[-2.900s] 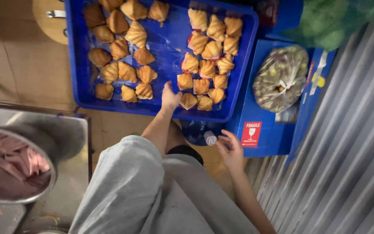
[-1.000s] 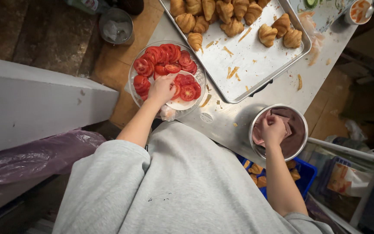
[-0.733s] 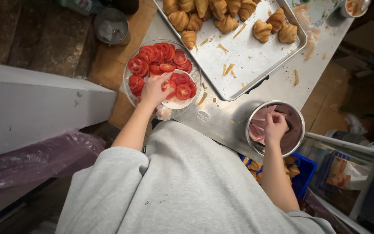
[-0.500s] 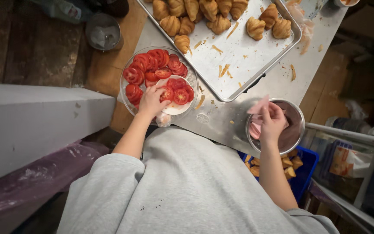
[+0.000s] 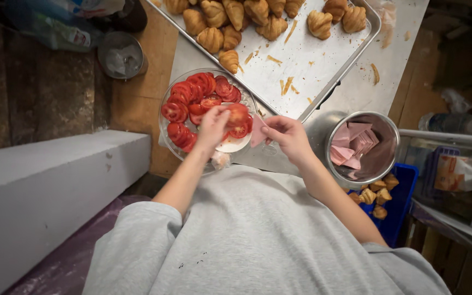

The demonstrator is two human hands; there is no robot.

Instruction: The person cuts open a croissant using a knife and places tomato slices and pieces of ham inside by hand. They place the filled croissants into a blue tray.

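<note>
My left hand (image 5: 212, 127) reaches into a clear glass bowl (image 5: 171, 147) of red tomato slices (image 5: 184, 95) and pinches one slice at the bowl's right side. Just right of that bowl, my right hand (image 5: 289, 137) holds a thin pink ham slice (image 5: 257, 133) between its fingers. The two hands are almost touching. A round metal bowl (image 5: 391, 131) with more folded pink ham slices (image 5: 353, 145) stands to the right of my right hand.
A metal baking tray (image 5: 312, 60) with several croissants (image 5: 222, 22) and crumbs lies beyond the bowls. A blue crate (image 5: 405, 188) of small croissants sits low at the right. A small metal cup (image 5: 121, 54) stands on a wooden board at left.
My right hand left the metal bowl with a ham slice and moved left to the tomato bowl. My left hand stayed among the tomatoes. Earliest, I leaned over a blue crate of croissants.
</note>
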